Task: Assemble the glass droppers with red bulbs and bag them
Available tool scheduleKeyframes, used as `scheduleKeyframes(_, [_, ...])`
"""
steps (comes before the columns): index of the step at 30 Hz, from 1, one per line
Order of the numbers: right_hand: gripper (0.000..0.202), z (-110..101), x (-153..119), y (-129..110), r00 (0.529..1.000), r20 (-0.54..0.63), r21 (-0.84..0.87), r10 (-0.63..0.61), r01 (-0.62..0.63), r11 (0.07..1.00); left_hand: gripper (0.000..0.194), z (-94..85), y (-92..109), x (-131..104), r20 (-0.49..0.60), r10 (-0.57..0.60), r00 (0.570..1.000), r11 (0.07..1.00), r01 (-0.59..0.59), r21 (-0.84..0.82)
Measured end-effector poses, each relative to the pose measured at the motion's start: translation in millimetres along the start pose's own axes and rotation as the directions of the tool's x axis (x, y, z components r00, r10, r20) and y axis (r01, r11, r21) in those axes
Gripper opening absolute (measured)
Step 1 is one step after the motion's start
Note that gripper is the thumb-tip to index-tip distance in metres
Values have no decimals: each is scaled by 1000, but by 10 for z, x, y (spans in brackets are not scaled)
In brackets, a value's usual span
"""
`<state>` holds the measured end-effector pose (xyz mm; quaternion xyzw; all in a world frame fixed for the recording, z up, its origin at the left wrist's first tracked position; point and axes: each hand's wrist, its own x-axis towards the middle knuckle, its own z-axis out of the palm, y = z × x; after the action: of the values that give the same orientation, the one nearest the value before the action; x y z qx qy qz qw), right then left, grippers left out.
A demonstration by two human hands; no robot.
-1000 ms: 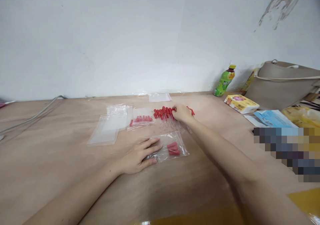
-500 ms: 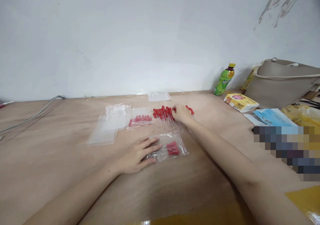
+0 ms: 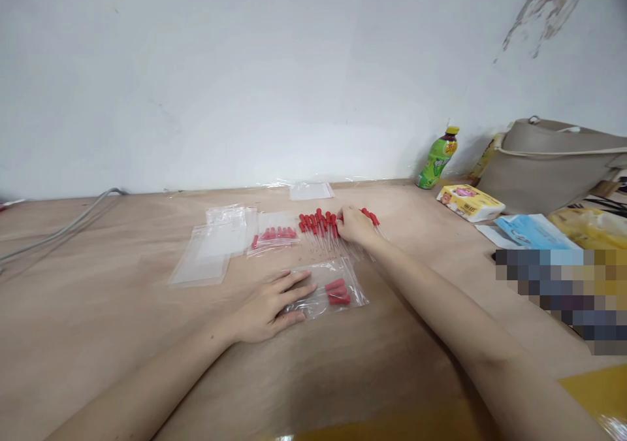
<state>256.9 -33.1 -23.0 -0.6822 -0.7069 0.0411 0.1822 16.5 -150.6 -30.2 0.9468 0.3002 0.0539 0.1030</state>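
My left hand [image 3: 272, 305] lies flat with its fingers spread on a clear zip bag [image 3: 321, 304]. Inside that bag are a few droppers with red bulbs [image 3: 337, 292], their thin tubes running under my fingers. Beyond it, a row of loose red-bulbed droppers [image 3: 318, 222] with clear tubes lies on the table. My right hand [image 3: 356, 225] is at the right part of this row, its fingers curled and closed at a dropper there; the fingertips are partly hidden. A few more red bulbs [image 3: 371, 216] show just past that hand.
A filled bag of droppers [image 3: 277, 233] and flat clear bags [image 3: 203, 251] lie to the left. White sheets [image 3: 311, 191] sit by the wall. On the right stand a green bottle [image 3: 437, 158], a yellow tissue pack [image 3: 470, 202], a blue packet [image 3: 536, 230] and a grey bag [image 3: 533, 166].
The view has shifted very slightly. My right hand stays at the dropper row with only a small movement of its fingers; my left hand remains on the bag.
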Motion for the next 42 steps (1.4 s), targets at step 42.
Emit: scheduleKeyframes(42, [24,-14,-1134,480,971,196,879,-138,-111,464,59,16,-6,-22,-10,-22,1000,998,21,-67])
